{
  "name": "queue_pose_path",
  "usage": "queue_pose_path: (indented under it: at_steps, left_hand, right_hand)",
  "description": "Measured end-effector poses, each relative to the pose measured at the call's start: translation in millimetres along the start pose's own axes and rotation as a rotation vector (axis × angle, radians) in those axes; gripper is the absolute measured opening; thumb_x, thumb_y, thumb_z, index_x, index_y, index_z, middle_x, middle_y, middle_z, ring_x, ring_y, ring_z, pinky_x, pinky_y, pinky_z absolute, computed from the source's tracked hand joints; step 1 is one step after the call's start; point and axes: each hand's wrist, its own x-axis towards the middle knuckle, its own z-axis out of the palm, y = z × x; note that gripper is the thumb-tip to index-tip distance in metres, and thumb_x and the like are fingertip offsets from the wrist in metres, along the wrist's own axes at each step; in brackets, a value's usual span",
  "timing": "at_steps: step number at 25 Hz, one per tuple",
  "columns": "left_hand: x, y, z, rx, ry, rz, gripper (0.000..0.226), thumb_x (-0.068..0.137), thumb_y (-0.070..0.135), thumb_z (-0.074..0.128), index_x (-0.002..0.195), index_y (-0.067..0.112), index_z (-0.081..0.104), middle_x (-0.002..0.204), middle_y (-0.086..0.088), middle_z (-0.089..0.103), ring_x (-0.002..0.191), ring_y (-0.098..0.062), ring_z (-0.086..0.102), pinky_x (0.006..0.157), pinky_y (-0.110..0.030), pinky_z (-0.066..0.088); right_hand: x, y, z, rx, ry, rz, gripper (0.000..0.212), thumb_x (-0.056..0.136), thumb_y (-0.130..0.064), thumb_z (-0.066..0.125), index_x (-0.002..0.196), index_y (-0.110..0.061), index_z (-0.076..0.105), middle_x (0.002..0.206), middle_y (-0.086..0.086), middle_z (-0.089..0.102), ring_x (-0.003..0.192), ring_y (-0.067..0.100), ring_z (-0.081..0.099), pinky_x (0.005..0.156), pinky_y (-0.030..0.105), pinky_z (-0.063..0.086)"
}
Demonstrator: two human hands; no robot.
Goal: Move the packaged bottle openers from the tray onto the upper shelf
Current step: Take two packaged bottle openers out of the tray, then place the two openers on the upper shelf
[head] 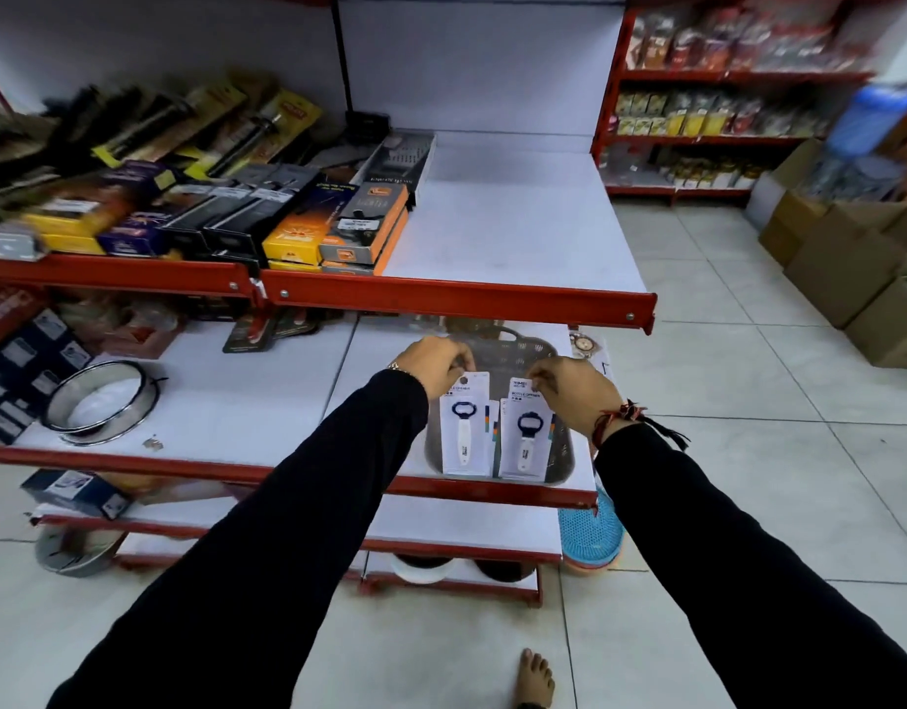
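A grey perforated tray [512, 348] sits at the right end of the lower shelf. My left hand [433, 363] pinches the top of one white carded bottle opener [464, 432], which hangs upright over the tray. My right hand [574, 391] pinches the top of a second carded bottle opener [525, 437] beside it. More cards show edge-on behind these two. The upper shelf [502, 232] is a white board with a red front lip, just above both hands; its right half is bare.
Boxed kitchen tools [338, 222] fill the left half of the upper shelf. A round metal sieve [101, 401] lies on the lower shelf at left. Cardboard boxes [845, 258] stand on the tiled floor at right. A blue shoe [589, 534] lies by the shelf's foot.
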Motion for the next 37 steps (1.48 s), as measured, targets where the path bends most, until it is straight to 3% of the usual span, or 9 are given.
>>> queue_pose_path:
  at_steps: [7,10,14,20,25,28,31,34,37]
  left_hand:
    - [-36.3,23.7,-73.5,0.005,0.208,0.079,0.019,0.093,0.01,0.057,0.104,0.019,0.07,0.103,-0.003,0.075,0.095,-0.02,0.07,0.087,-0.034,0.058]
    - [-34.2,34.3,-112.9,0.04,0.273,0.108,0.02,0.093,0.011,0.056,0.104,0.02,0.07,0.099,-0.004,0.075,0.095,-0.022,0.069,0.086,-0.035,0.057]
    - [-19.1,44.9,-171.9,0.047,0.351,0.13,0.019,0.092,0.012,0.058,0.104,0.02,0.071,0.096,-0.005,0.076,0.093,-0.021,0.069,0.088,-0.035,0.057]
    - [27.5,50.1,-242.3,0.115,0.435,0.1,0.025,0.09,0.007,0.055,0.102,0.022,0.072,0.093,-0.002,0.074,0.092,-0.023,0.071,0.09,-0.036,0.058]
    - [85.1,46.1,-249.4,0.125,0.3,0.002,0.028,0.094,0.002,0.053,0.11,0.014,0.072,0.112,-0.005,0.072,0.103,-0.024,0.069,0.093,-0.031,0.055]
    - [111.6,35.9,-234.0,0.113,0.276,0.007,0.031,0.091,-0.001,0.05,0.107,0.01,0.075,0.116,-0.009,0.072,0.103,-0.025,0.068,0.078,-0.02,0.047]
    - [134.8,19.0,-212.6,0.113,0.224,-0.036,0.032,0.089,-0.001,0.052,0.104,0.011,0.077,0.108,-0.01,0.075,0.102,-0.027,0.069,0.07,-0.018,0.046]
    - [152.2,0.3,-187.0,0.088,0.163,-0.072,0.027,0.089,0.001,0.056,0.101,0.013,0.077,0.109,-0.01,0.075,0.106,-0.026,0.067,0.09,-0.027,0.053]
    - [159.1,-8.2,-164.4,0.086,0.127,-0.104,0.028,0.092,0.006,0.051,0.102,0.011,0.077,0.114,-0.008,0.074,0.11,-0.026,0.066,0.097,-0.034,0.053]
  right_hand:
    - [-17.7,-42.2,-73.1,0.032,0.194,-0.109,0.022,0.095,-0.021,0.048,0.106,-0.026,0.067,0.11,0.002,0.072,0.098,0.024,0.067,0.078,0.038,0.057]
    - [-6.8,-59.4,-111.0,0.051,0.248,-0.12,0.024,0.096,-0.021,0.047,0.11,-0.023,0.066,0.108,0.005,0.071,0.101,0.025,0.066,0.075,0.03,0.05]
    - [24.8,-82.5,-155.0,0.112,0.319,-0.167,0.023,0.094,-0.019,0.048,0.107,-0.023,0.067,0.092,0.004,0.068,0.096,0.026,0.064,0.074,0.028,0.044]
    - [95.7,-105.3,-195.4,0.144,0.351,-0.151,0.03,0.093,-0.012,0.043,0.109,-0.017,0.067,0.096,0.012,0.068,0.085,0.03,0.062,0.069,0.027,0.042]
    - [159.3,-104.3,-187.5,0.164,0.231,-0.076,0.032,0.093,-0.011,0.041,0.109,-0.017,0.068,0.11,0.015,0.068,0.077,0.026,0.055,0.053,0.024,0.039]
    - [189.3,-94.2,-167.0,0.152,0.151,-0.046,0.033,0.093,-0.009,0.042,0.112,-0.015,0.068,0.12,0.015,0.067,0.087,0.026,0.058,0.065,0.024,0.041]
    - [209.3,-79.6,-142.9,0.169,0.072,-0.015,0.03,0.091,-0.008,0.047,0.107,-0.014,0.072,0.118,0.013,0.069,0.094,0.026,0.061,0.058,0.016,0.04]
    - [216.8,-67.4,-120.0,0.166,0.026,-0.022,0.027,0.09,-0.008,0.051,0.1,-0.012,0.075,0.116,0.01,0.071,0.108,0.028,0.065,0.076,0.02,0.044]
    - [220.5,-59.6,-104.3,0.062,0.032,-0.048,0.029,0.09,-0.012,0.048,0.1,-0.018,0.075,0.118,0.008,0.069,0.109,0.029,0.064,0.086,0.031,0.051]
